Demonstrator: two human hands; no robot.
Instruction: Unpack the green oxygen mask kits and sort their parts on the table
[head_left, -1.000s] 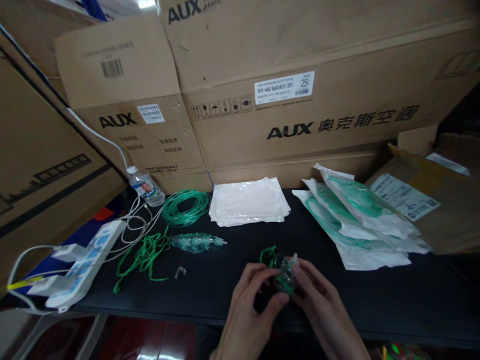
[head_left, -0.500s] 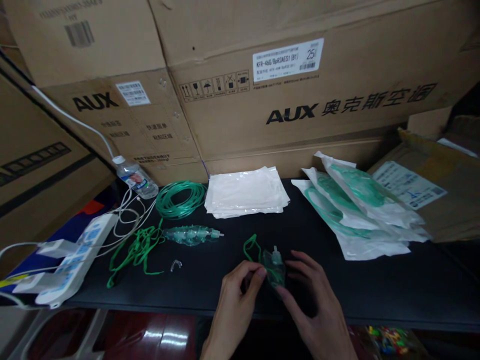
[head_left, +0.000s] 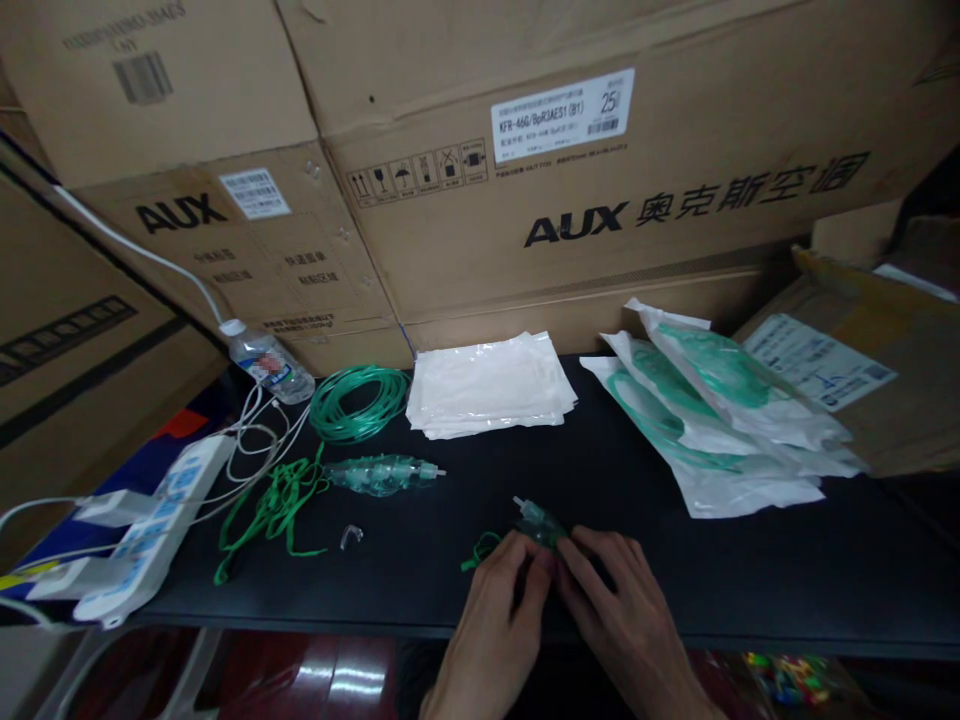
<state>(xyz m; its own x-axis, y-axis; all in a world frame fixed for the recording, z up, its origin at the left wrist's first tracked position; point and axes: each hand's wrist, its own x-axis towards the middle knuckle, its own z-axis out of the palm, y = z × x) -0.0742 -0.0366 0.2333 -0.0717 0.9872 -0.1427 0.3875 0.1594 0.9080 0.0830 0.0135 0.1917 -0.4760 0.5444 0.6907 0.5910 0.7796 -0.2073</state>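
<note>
Near the front edge of the black table, my left hand [head_left: 495,615] pinches the near edge of a clear green oxygen mask [head_left: 538,520]. My right hand [head_left: 622,605] grips the mask from the other side, and the two sets of fingertips meet. The mask's connector points away and to the left; its lower part is hidden by my fingers. A green elastic strap [head_left: 481,550] loops out left of my left hand. Farther left lie a stack of nested green masks [head_left: 384,474], a tangle of green straps [head_left: 274,505] and a small clear curved piece [head_left: 351,537].
Coiled green tubing [head_left: 358,404] and flat white packets [head_left: 491,388] lie at the back. Sealed mask packages [head_left: 720,400] lean by an open carton [head_left: 855,330] on the right. A power strip [head_left: 157,530], cables and a water bottle [head_left: 270,362] are left. Large cartons [head_left: 450,240] stand behind.
The mask has turned, its connector swinging left, and sits lower in my hands. My right hand has come in from the right and closed on it. The strap has dropped nearer the table edge.
</note>
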